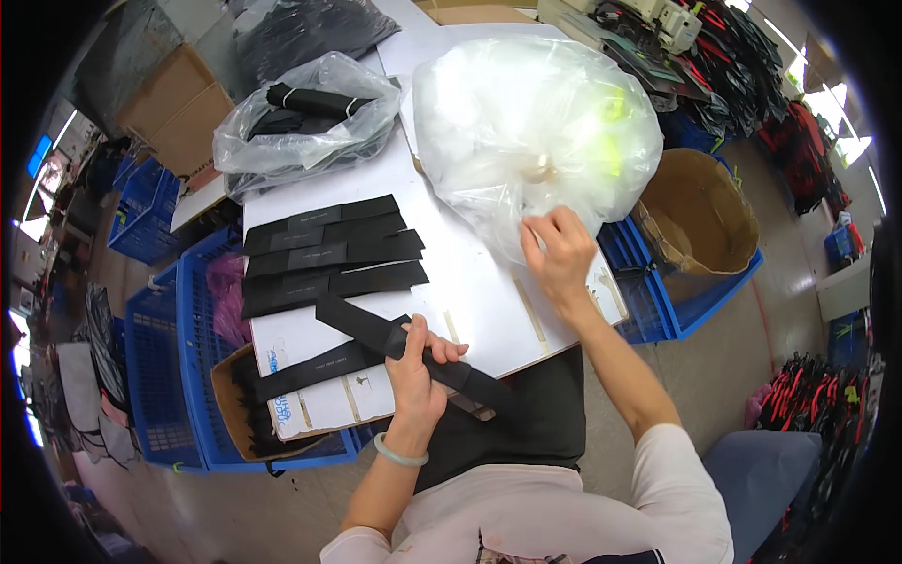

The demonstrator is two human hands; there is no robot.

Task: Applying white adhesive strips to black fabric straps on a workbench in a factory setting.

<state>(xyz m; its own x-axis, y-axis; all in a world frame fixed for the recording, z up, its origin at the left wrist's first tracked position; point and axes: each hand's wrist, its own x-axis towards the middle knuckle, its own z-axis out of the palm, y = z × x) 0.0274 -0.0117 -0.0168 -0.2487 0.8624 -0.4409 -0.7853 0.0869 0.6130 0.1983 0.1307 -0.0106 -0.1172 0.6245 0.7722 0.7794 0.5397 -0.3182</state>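
Observation:
Across the table's front edge, my left hand [420,376] grips a black fabric strip [352,322], its thumb on top and its two ends sticking out on either side. At the near edge of a big clear plastic bag [489,122], my right hand [561,258] has its fingers curled together. Whatever lies between those fingertips is too small to make out. To the left of my left hand, several more black strips [324,252] with printed bands lie in an overlapping row. One strip [315,370] rests under the held one, near the front edge.
A clear bag of black rolled fabric [310,117] stands at the table's far left. Blue crates [193,352] flank the left side, one holding a cardboard box of black pieces [240,395]. At right, an open cardboard box [700,211] sits in a blue crate.

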